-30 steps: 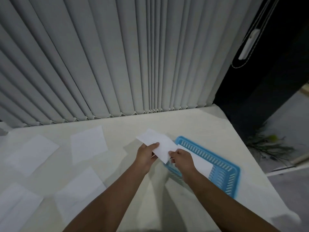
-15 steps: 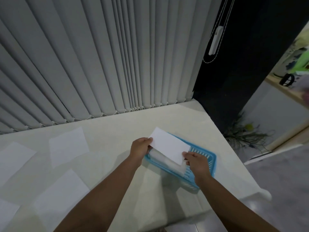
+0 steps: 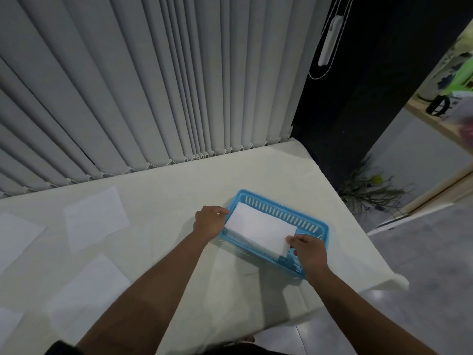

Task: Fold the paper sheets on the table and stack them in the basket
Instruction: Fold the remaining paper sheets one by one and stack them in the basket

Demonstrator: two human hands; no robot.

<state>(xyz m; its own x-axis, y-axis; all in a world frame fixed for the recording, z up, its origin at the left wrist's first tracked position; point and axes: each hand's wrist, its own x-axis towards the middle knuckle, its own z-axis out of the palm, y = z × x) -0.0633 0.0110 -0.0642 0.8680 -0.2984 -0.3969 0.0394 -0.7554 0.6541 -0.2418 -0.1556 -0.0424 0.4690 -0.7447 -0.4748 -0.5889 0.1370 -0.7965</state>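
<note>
Folded sheet (image 3: 261, 230): a smooth white rectangle of paper, blank, lay over the basket's opening, held between the two hands.
Left hand (image 3: 208, 221): its grip pinched the sheet's left end, fingers curled at the basket's corner.
Right hand (image 3: 308, 249): its grip pinched the sheet's near right corner, thumb on top.
Basket (image 3: 279, 208): light blue plastic, rectangular, with slotted walls, lay under both grips; more white paper showed inside.
Desk (image 3: 166, 190): covered in a pale cream cloth with soft creases.
Loose sheets (image 3: 96, 220): flat, unfolded, white and blank, lay left of the left grip.
Blinds (image 3: 153, 80): grey vertical slats hung beyond the grips.
Writing: none readable.
</note>
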